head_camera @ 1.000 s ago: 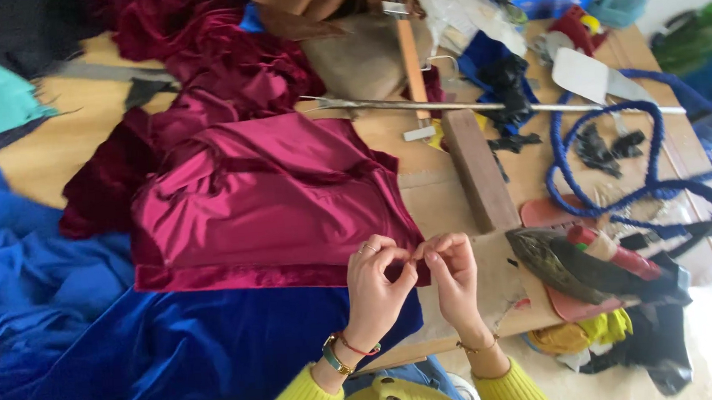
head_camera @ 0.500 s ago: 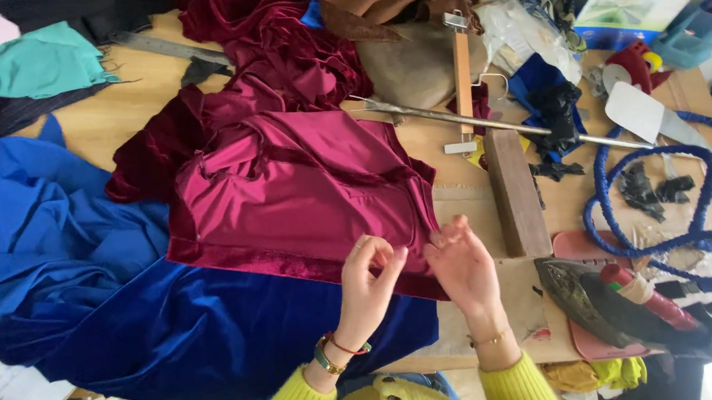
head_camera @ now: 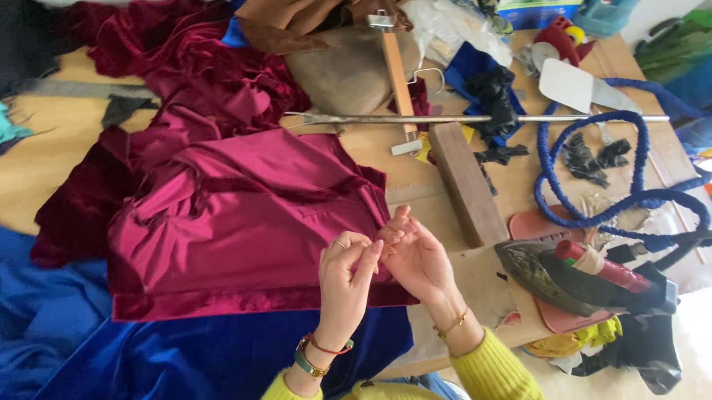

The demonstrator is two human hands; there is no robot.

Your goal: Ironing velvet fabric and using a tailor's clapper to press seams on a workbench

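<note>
Wood shows only in patches: the table [head_camera: 44,155] lies mostly buried under cloth, and its edges run out of the picture on the left and at the top. Blue velvet [head_camera: 67,362] spreads over the near left corner and is cut off by the frame. On it and above it lies the crimson satin fabric [head_camera: 241,225], folded flat with a darker velvety hem along its near edge; a heap of dark red velvet [head_camera: 179,62] rises behind it. To the right, a blue cord [head_camera: 623,198] loops around scraps, a dark wooden block [head_camera: 465,184] lies beside the satin's right edge, and a long metal rod [head_camera: 467,119] crosses a wooden hanger [head_camera: 397,72]. A dark iron [head_camera: 579,280] sits on a pink pad near the right forearm; its far end merges with black cloth and is hard to make out.

The left hand [head_camera: 347,280] and right hand [head_camera: 417,262] meet just above the satin's near right corner, fingertips touching one another. The left fingers are curled together, the right palm turned up with fingers loosely spread. Whether something small is pinched between them cannot be told; it is too fine to see. The satin lies directly beneath and to the left of both hands, and whether they touch it is unclear.
</note>
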